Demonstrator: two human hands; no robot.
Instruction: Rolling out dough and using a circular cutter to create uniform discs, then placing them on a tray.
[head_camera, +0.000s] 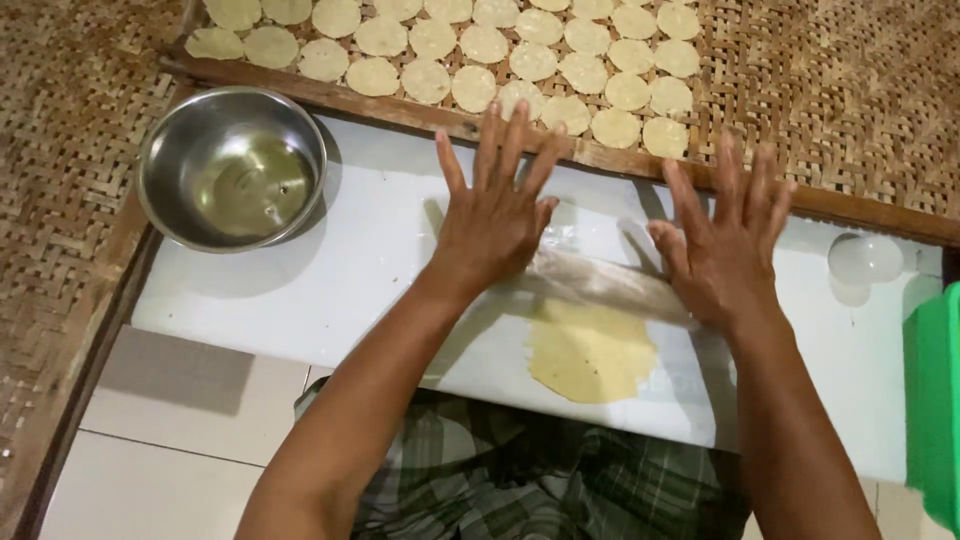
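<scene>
A wooden rolling pin (600, 282) lies across a thin yellow sheet of dough (590, 352) on a white board (330, 270). My left hand (492, 215) presses flat on the pin's left end, fingers spread and pointing away from me. My right hand (722, 245) rests flat on its right end, fingers also spread. The pin looks blurred. The flattened dough shows on the near side of the pin, between my two forearms.
A steel bowl (232, 166) with clear liquid stands at the board's left end. Several round dough discs (480, 45) lie in rows on a woven tray (850, 90) beyond the board. A small clear round cup (865, 258) and a green container (935, 400) sit at the right.
</scene>
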